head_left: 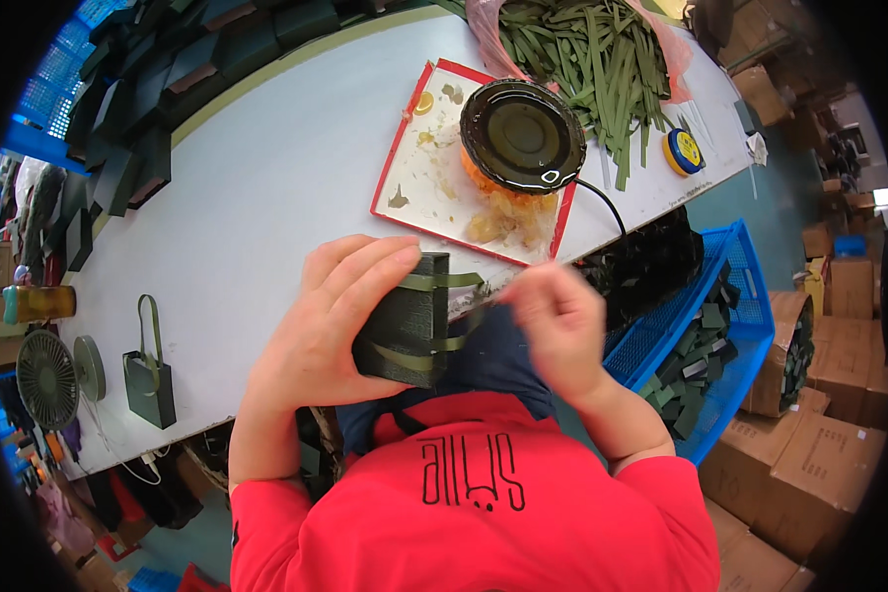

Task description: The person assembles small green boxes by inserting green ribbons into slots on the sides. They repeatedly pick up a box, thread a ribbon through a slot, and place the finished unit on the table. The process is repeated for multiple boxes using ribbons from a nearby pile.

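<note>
My left hand [340, 306] is closed around a small dark green box [405, 316], held above the table's near edge. An olive-green ribbon [461, 280] loops out from the box's right side, with a lower stretch lying along its bottom part. Just right of that loop is my right hand [562, 321], its fingers curled together and slightly blurred; whether the ribbon is between them is hidden. Beyond the hands, a round pot of dark brown liquid [523, 138] stands on a white tray with a red rim [395, 183], stained with amber drips.
Olive ribbon strips [602, 59] are heaped at the back, near a yellow-and-blue round container [683, 153]. Dark boxes [197, 64] pile up far left. A box with a ribbon handle [150, 395] and a fan [47, 378] stand left. A blue crate [755, 296] holds dark pieces at right.
</note>
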The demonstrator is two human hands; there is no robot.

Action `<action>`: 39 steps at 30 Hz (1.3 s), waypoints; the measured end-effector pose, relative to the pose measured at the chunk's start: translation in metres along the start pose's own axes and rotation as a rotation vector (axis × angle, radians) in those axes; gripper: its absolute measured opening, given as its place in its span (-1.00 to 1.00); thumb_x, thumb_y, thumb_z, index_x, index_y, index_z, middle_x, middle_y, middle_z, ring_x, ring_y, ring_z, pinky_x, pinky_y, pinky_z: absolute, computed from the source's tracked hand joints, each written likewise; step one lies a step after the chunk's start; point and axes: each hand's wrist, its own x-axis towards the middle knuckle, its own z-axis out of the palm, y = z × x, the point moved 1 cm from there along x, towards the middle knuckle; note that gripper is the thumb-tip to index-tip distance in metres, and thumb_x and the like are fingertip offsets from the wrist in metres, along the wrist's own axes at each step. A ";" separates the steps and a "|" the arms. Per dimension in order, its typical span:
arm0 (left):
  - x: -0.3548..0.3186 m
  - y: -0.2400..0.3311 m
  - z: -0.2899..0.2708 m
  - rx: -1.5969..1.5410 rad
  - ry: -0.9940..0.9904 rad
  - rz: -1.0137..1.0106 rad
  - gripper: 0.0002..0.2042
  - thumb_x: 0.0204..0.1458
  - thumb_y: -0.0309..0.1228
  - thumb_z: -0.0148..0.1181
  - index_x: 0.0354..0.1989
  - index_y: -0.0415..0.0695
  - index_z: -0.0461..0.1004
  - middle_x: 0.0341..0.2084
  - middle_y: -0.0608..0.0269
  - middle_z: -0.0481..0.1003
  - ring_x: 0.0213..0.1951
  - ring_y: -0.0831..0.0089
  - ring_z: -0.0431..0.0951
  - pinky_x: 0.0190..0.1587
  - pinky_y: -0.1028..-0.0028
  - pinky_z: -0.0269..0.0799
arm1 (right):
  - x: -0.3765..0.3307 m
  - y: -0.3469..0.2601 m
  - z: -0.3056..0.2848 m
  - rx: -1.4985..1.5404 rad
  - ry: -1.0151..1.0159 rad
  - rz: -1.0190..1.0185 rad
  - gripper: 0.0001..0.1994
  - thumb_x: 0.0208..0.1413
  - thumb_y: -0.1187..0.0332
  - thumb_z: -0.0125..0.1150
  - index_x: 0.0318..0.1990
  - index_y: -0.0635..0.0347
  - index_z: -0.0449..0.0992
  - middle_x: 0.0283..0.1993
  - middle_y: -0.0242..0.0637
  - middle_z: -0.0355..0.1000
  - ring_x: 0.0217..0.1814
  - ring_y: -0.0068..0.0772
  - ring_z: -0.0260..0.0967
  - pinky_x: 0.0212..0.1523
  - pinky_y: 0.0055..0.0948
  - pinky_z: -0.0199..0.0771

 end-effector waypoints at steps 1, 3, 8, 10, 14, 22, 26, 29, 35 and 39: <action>-0.003 -0.001 -0.002 -0.004 0.008 -0.021 -0.04 -0.46 -0.40 0.55 0.31 -0.14 0.26 0.20 0.10 0.37 0.18 0.02 0.33 0.23 0.13 0.25 | 0.002 0.007 -0.011 0.185 0.115 -0.018 -0.83 0.31 0.35 0.16 -0.30 0.25 0.50 -0.44 -0.37 0.37 -0.49 -0.59 0.26 -0.49 -0.55 0.26; -0.009 -0.004 -0.005 -0.015 0.026 -0.071 -0.03 -0.47 -0.41 0.56 0.31 -0.14 0.25 0.19 0.10 0.37 0.19 0.02 0.32 0.23 0.13 0.26 | 0.010 0.014 -0.038 0.447 0.337 -0.114 -0.85 0.34 0.35 0.13 -0.24 0.24 0.49 -0.42 -0.40 0.33 -0.51 -0.68 0.14 -0.52 -0.64 0.14; -0.021 -0.013 -0.013 -0.016 0.062 -0.076 0.15 -0.56 -0.40 0.64 0.39 -0.14 0.10 0.24 0.01 0.33 0.21 0.00 0.30 0.23 0.12 0.27 | 0.030 -0.004 -0.117 0.712 0.671 -0.366 -0.83 0.38 0.39 0.05 -0.16 0.32 0.48 -0.41 -0.39 0.30 -0.53 -0.65 0.03 -0.51 -0.61 0.06; -0.021 -0.013 -0.016 -0.056 0.065 -0.046 0.21 -0.56 -0.38 0.65 0.43 -0.10 0.04 0.23 -0.05 0.34 0.21 0.00 0.32 0.22 0.12 0.27 | 0.029 -0.003 -0.124 0.618 0.733 -0.394 -0.85 0.37 0.42 0.06 -0.15 0.34 0.47 -0.35 -0.36 0.35 -0.50 -0.68 0.06 -0.48 -0.62 0.08; -0.020 -0.010 -0.013 -0.175 0.082 0.005 0.15 -0.52 -0.41 0.63 0.42 -0.09 0.08 0.22 0.00 0.36 0.19 0.02 0.32 0.21 0.16 0.30 | 0.023 -0.002 -0.069 0.336 0.630 -0.248 -0.92 0.32 0.50 0.11 -0.09 0.26 0.46 -0.27 -0.34 0.44 -0.52 -0.75 0.12 -0.57 -0.69 0.15; -0.007 0.002 -0.007 -0.232 0.003 0.056 0.02 -0.43 -0.41 0.58 0.36 -0.13 0.17 0.23 0.04 0.36 0.20 0.01 0.31 0.22 0.16 0.30 | 0.013 -0.009 0.012 0.080 -0.334 0.051 -0.89 0.23 0.44 0.23 -0.21 0.31 0.53 -0.30 -0.34 0.46 -0.42 -0.63 0.33 -0.37 -0.61 0.32; -0.012 -0.004 -0.012 -0.082 -0.040 -0.011 0.04 -0.41 -0.34 0.60 0.37 -0.18 0.14 0.25 0.02 0.34 0.19 0.01 0.32 0.24 0.16 0.26 | 0.017 -0.004 0.008 0.338 0.098 0.101 -0.86 0.36 0.41 0.08 -0.23 0.24 0.52 -0.24 -0.39 0.50 -0.49 -0.74 0.21 -0.47 -0.69 0.21; -0.024 -0.007 -0.024 -0.037 0.046 -0.099 0.07 -0.42 -0.33 0.61 0.38 -0.17 0.12 0.24 0.04 0.33 0.20 0.04 0.33 0.26 0.19 0.25 | 0.020 0.001 -0.005 0.524 0.348 -0.077 -0.80 0.44 0.28 -0.07 -0.14 0.19 0.42 -0.49 -0.41 0.30 -0.65 -0.73 -0.03 -0.63 -0.65 -0.04; -0.056 -0.015 -0.061 0.314 0.426 -0.372 -0.02 -0.42 -0.35 0.60 0.34 -0.18 0.24 0.20 0.04 0.35 0.21 0.07 0.33 0.28 0.23 0.24 | 0.009 0.012 -0.028 0.585 0.388 -0.026 -0.80 0.45 0.35 -0.10 0.01 0.29 0.37 -0.52 -0.39 0.24 -0.66 -0.71 -0.09 -0.65 -0.67 -0.07; -0.103 -0.015 -0.092 0.510 0.650 -0.612 -0.04 -0.31 -0.26 0.57 0.36 -0.13 0.19 0.14 -0.03 0.37 0.15 -0.01 0.35 0.25 0.16 0.25 | 0.013 0.018 -0.038 0.475 0.512 -0.001 -0.73 0.40 0.41 -0.01 0.13 0.40 0.38 -0.45 -0.33 0.35 -0.67 -0.74 -0.05 -0.66 -0.71 -0.07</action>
